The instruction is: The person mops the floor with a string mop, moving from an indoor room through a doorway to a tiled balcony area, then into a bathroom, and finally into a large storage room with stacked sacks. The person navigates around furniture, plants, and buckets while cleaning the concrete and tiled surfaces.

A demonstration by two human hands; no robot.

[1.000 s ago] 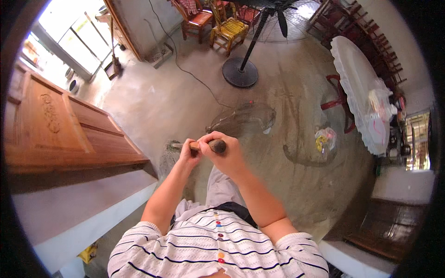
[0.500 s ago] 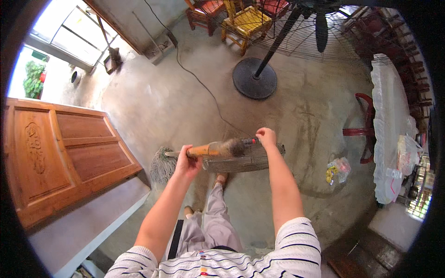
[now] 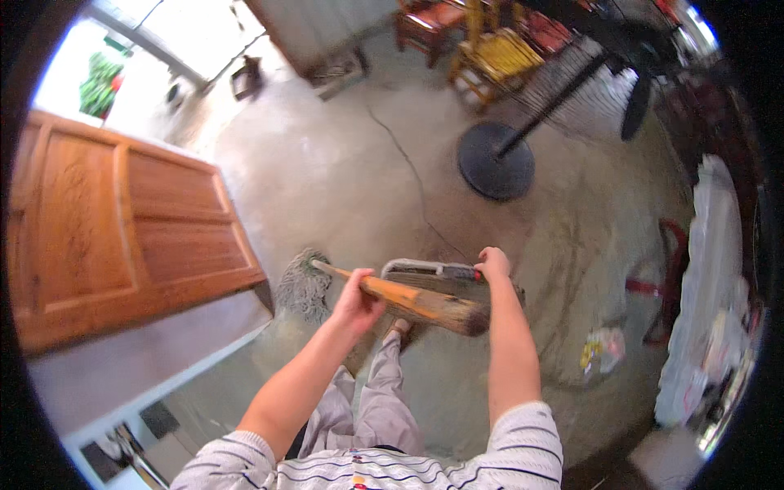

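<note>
My left hand [image 3: 359, 304] is closed around the orange wooden pole of a string mop. The mop's grey string head [image 3: 302, 287] rests on the floor to the left. The worn upper end of the pole [image 3: 467, 317] slants up to the right, beneath my right forearm. With bent fingers, my right hand [image 3: 495, 265] grips the red and dark end of a grey tubular handle [image 3: 408, 265]. Behind the pole, next to this handle, is a dark, ribbed object [image 3: 429, 282]. The pole covers much of it, so I cannot tell its kind.
A black standing fan's round base [image 3: 496, 161] stands ahead, and a thin cable [image 3: 400, 151] crosses the concrete floor. Carved wooden panels [image 3: 167, 220] flank the left. A yellow chair [image 3: 494, 64] is at the back. Crumpled plastic [image 3: 603, 349] lies right, near a covered table [image 3: 706, 278].
The pole's upper end has swung down and toward me. Both hands appear slightly further right and lower, and the whole view has turned. The grey handle now shows more clearly.
</note>
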